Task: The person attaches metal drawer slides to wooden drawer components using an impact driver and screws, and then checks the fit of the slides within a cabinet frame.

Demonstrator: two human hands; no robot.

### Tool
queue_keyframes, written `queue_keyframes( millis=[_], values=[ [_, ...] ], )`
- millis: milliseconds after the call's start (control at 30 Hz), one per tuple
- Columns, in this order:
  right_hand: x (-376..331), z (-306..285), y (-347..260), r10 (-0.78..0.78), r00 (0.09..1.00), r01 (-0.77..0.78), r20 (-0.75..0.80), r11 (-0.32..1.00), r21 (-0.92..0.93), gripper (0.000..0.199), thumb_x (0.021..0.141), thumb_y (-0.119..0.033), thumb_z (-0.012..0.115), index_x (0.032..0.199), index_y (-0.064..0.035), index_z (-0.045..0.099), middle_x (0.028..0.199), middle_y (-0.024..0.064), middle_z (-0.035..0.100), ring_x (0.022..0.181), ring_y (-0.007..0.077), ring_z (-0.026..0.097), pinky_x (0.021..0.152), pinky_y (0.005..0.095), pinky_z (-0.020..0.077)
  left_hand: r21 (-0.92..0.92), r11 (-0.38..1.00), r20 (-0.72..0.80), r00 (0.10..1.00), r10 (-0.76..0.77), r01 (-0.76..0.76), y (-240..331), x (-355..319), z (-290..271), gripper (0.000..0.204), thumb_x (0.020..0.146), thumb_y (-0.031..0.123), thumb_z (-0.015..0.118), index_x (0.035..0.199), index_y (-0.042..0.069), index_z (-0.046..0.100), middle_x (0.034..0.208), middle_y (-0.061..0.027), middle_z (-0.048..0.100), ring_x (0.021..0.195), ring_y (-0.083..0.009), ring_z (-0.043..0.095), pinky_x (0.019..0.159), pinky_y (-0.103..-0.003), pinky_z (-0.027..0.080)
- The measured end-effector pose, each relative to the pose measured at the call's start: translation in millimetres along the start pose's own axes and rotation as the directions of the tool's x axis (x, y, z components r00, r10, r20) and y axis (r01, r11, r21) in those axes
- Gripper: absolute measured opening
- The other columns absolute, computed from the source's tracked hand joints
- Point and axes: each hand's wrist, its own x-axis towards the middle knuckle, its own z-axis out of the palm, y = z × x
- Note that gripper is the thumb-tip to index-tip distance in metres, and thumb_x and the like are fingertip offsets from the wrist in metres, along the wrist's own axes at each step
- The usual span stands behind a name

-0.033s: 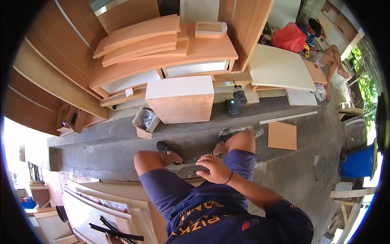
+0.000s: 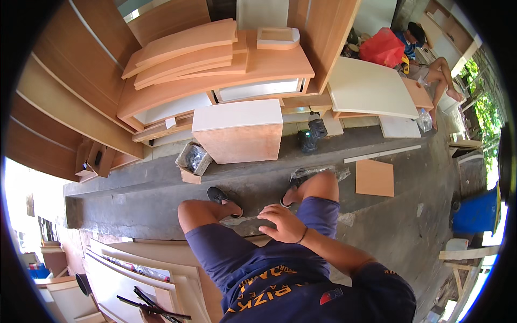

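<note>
Low at the left, my left hand point(image 2: 151, 316) is closed around several long, narrow black rails point(image 2: 141, 305) that look like drawer runners. They cross each other, and most of that hand is cut off by the dark lower rim. My right hand point(image 2: 284, 223) hovers over my lap, fingers spread and slightly bent, holding nothing. Beyond my feet stands a drawer-like wooden box point(image 2: 237, 132) with a white top and a bare wood front. A small cardboard box point(image 2: 194, 159) of hardware sits at its left, and a dark cordless drill point(image 2: 311, 134) stands at its right.
Stacked wood panels point(image 2: 186, 54) lie on a low cabinet point(image 2: 269, 64). White boards point(image 2: 126, 280) lean beside my left leg. A square wood piece point(image 2: 375, 178) and a thin strip point(image 2: 382, 154) lie on the floor. Another person point(image 2: 425, 64) sits at the far right, near a red bag point(image 2: 381, 47).
The black rails in my left hand have tilted slightly and spread a little. My right hand has barely moved.
</note>
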Motion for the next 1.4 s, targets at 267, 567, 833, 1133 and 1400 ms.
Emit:
queue_keyframes(
  millis=[267, 567, 833, 1133, 1400],
  values=[
    [31, 21, -67, -0.329, 0.942, 0.333, -0.067, 0.942, 0.051, 0.056, 0.077, -0.035, 0.071, 0.123, -0.0093, 0.054, 0.125, 0.0114, 0.052, 0.120, 0.0285, 0.047, 0.101, 0.0459, 0.0341, 0.349, 0.900, 0.617, 0.659, -0.431, 0.262, 50, -100, 253, 0.033, 0.094, 0.016, 0.051, 0.124, 0.002, 0.047, 0.082, -0.0030, 0.054, 0.057, -0.0140, 0.050, 0.050, -0.026, 0.044],
    [4, -31, -37, -0.205, 0.979, 0.204, 0.010, 0.970, -0.134, 0.055, 0.071, -0.044, 0.072, 0.114, -0.0127, 0.056, 0.123, 0.0097, 0.051, 0.117, 0.0266, 0.047, 0.097, 0.0480, 0.0336, 0.704, 0.650, 0.701, 0.131, -0.702, -0.287, 38, -173, 366, 0.032, 0.098, 0.022, 0.049, 0.112, -0.006, 0.054, 0.072, -0.0059, 0.061, 0.066, -0.0138, 0.063, 0.063, -0.027, 0.052],
    [13, -36, -24, 0.316, 0.906, -0.378, 0.280, 0.311, 0.872, 0.024, 0.081, -0.011, 0.073, 0.097, -0.0011, 0.059, 0.085, 0.0043, 0.065, 0.070, 0.0091, 0.063, 0.060, 0.0212, 0.0530, 0.579, 0.760, 0.807, 0.075, -0.586, -0.294, 47, -196, 408, 0.032, 0.098, 0.026, 0.050, 0.079, 0.001, 0.055, 0.060, -0.0012, 0.057, 0.056, -0.0078, 0.054, 0.052, -0.025, 0.043],
    [23, -19, -40, 0.424, 0.869, -0.362, 0.255, 0.195, 0.911, 0.017, 0.086, -0.013, 0.068, 0.094, -0.0023, 0.058, 0.082, 0.0027, 0.064, 0.068, 0.0083, 0.061, 0.060, 0.0207, 0.0514, 0.452, 0.887, 0.892, 0.022, -0.452, -0.095, 54, -187, 383, 0.025, 0.101, 0.023, 0.040, 0.095, -0.001, 0.046, 0.072, -0.0062, 0.059, 0.058, -0.0110, 0.057, 0.055, -0.026, 0.044],
    [27, -5, -53, 0.440, 0.859, -0.363, 0.260, 0.166, 0.917, 0.017, 0.086, -0.010, 0.067, 0.097, -0.0032, 0.056, 0.086, 0.0016, 0.063, 0.074, 0.0084, 0.062, 0.063, 0.0210, 0.0525, 0.382, 0.803, 0.923, 0.136, -0.361, -0.458, 52, -174, 372, 0.024, 0.097, 0.020, 0.050, 0.084, 0.000, 0.046, 0.059, -0.0048, 0.056, 0.049, -0.0125, 0.057, 0.047, -0.028, 0.044]
  ],
)
